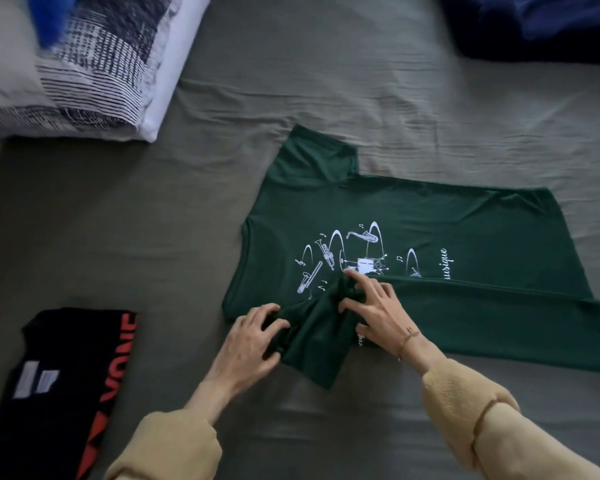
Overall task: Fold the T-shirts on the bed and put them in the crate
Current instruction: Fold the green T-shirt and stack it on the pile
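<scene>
A dark green T-shirt (430,244) lies spread on the bed (153,237), right of the middle, its neck toward the left and its hem toward the right edge of the view, where the far corner of the cloth is cut off. White printed musical instruments and a cursive word show on its chest; the lower part of the print is hidden under a strip of the shirt folded up along its near side. The near sleeve is bunched between the two hands. The left hand (248,344) grips the bunched cloth with curled fingers, and the right hand (378,310), just beside it, presses and pinches the same gather with fingers spread; both are clamped on the shirt, with only a fold of fabric between them. Tan fuzzy sleeves cover both forearms, and a thin bracelet (407,337) sits on the right wrist.

At the bed's near left corner lies a folded black T-shirt (49,393) with red lettering, partly cut off by the frame, so the word cannot be read whole. A striped pillow (94,64) sits at the far left, with something blurred and blue on top. Dark blue fabric (534,22) lies at the far right corner, too dim to identify. The bed cover is grey-green and creased. No crate is in view.
</scene>
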Tool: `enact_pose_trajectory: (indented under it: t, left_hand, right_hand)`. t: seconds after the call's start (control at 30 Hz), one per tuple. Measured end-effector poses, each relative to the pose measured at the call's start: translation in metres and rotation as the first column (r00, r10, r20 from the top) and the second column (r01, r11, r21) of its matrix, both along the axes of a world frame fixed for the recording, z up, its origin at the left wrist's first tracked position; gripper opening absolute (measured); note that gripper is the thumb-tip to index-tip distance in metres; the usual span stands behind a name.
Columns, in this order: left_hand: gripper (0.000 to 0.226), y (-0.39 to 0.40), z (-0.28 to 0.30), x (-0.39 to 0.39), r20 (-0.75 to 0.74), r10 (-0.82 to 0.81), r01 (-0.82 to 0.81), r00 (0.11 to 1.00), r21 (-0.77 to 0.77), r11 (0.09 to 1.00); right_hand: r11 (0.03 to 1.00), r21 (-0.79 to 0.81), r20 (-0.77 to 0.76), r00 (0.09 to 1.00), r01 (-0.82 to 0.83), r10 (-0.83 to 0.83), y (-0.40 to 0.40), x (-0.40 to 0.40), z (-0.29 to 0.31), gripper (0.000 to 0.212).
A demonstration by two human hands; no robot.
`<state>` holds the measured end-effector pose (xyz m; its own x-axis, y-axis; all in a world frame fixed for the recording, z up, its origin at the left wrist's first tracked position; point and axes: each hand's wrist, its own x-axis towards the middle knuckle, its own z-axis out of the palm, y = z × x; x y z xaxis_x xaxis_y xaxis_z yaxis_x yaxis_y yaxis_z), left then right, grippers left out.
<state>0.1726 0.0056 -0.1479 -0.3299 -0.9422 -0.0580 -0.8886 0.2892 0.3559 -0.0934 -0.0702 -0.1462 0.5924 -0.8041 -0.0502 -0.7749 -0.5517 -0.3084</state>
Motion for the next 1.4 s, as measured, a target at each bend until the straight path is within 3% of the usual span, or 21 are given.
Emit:
enact_pose_trajectory:
  t: [0.07, 0.1, 0.2, 0.27, 0.33, 0.43, 0.67, 0.73, 0.8, 0.9, 1.0, 1.07, 1.13, 1.2, 1.33, 1.4]
  left_hand:
    - [0.025, -0.005, -0.001, -0.003, -0.141, 0.107, -0.103, 0.984, 0.031, 0.994]
    - [0.020, -0.011, 0.001, -0.005, -0.248, 0.199, -0.183, 0.948, 0.083, 0.980]
    - [0.011, -0.037, 0.009, -0.012, -0.464, 0.529, -0.433, 0.711, 0.303, 0.849]
    - [0.021, -0.069, 0.009, -0.005, -0.444, 0.704, -0.505, 0.555, 0.493, 0.708]
    - [0.024, -0.095, 0.004, 0.004, -0.328, 0.798, -0.533, 0.506, 0.608, 0.588]
    - [0.027, -0.108, -0.005, 0.009, -0.245, 0.862, -0.575, 0.444, 0.659, 0.485]
    - [0.026, -0.101, -0.012, 0.014, -0.299, 0.837, -0.543, 0.458, 0.652, 0.530]
    - [0.031, -0.099, -0.013, 0.013, -0.313, 0.826, -0.534, 0.469, 0.645, 0.547]
    - [0.030, -0.098, -0.016, 0.014, -0.317, 0.826, -0.532, 0.467, 0.645, 0.549]
    - [0.030, -0.098, -0.018, 0.015, -0.329, 0.829, -0.526, 0.453, 0.652, 0.546]
    - [0.026, -0.099, -0.021, 0.015, -0.323, 0.833, -0.530, 0.449, 0.654, 0.539]
    - [0.025, -0.099, -0.022, 0.015, -0.327, 0.836, -0.535, 0.440, 0.653, 0.537]
    - [0.026, -0.100, -0.022, 0.015, -0.337, 0.837, -0.533, 0.432, 0.653, 0.538]
    - [0.031, -0.098, -0.023, 0.015, -0.357, 0.833, -0.520, 0.423, 0.658, 0.545]
    - [0.032, -0.097, -0.021, 0.016, -0.371, 0.832, -0.512, 0.411, 0.661, 0.548]
    - [0.034, -0.097, -0.020, 0.016, -0.376, 0.829, -0.514, 0.413, 0.656, 0.553]
  right_hand:
    - [0.999, -0.042, 0.075, 0.997, 0.013, -0.010, -0.009, 0.011, 0.002, 0.022]
    - [0.999, -0.023, 0.116, 0.992, 0.049, -0.046, -0.016, 0.019, 0.006, 0.021]
    - [0.921, 0.259, 0.129, 0.935, 0.291, -0.331, -0.043, 0.040, 0.022, 0.027]
    - [0.782, 0.428, 0.062, 0.848, 0.454, -0.526, -0.076, 0.054, 0.030, 0.028]
    - [0.672, 0.505, -0.089, 0.807, 0.542, -0.584, -0.102, 0.063, 0.031, 0.038]
    - [0.644, 0.446, -0.196, 0.769, 0.622, -0.608, -0.113, 0.068, 0.021, 0.048]
    - [0.663, 0.312, -0.090, 0.716, 0.681, -0.692, -0.108, 0.069, 0.012, 0.038]
    - [0.755, 0.226, -0.017, 0.777, 0.616, -0.629, -0.109, 0.071, 0.013, 0.047]
    - [0.876, 0.167, -0.009, 0.889, 0.452, -0.457, -0.112, 0.076, 0.011, 0.054]
    - [0.952, 0.144, 0.000, 0.962, 0.271, -0.274, -0.122, 0.086, 0.011, 0.034]
    - [0.948, 0.103, 0.111, 0.943, 0.302, -0.313, -0.132, 0.099, 0.017, 0.023]
    - [0.918, 0.094, 0.010, 0.921, 0.386, -0.388, -0.138, 0.107, 0.020, 0.026]
    - [0.886, 0.080, -0.194, 0.879, 0.456, -0.435, -0.141, 0.110, 0.018, 0.041]
    - [0.851, 0.082, -0.250, 0.838, 0.518, -0.486, -0.139, 0.110, 0.016, 0.045]
    - [0.895, 0.007, -0.145, 0.886, 0.446, -0.441, -0.136, 0.108, 0.009, 0.044]
    - [0.874, -0.002, -0.050, 0.872, 0.487, -0.486, -0.136, 0.104, 0.013, 0.046]
